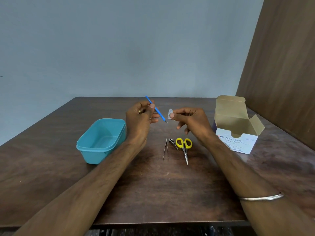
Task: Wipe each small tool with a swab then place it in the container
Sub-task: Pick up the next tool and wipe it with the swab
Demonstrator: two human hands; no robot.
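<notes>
Sitting toward the table's left edge, the teal container is open-topped; my left hand pinches the blue-handled tool, tip tilted down; my right hand pinches a white swab just beside it; tweezers, clippers and yellow scissors lie mid-table; the swab box stands open near the right edge.

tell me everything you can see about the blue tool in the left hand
The thin blue plastic-looking stick tool has a long straight handle ending in a small metal tip. It is held in the air above the brown wooden table, tilted with the tip pointing down and right. The left hand pinches it mid-shaft; nothing else touches it.
</notes>
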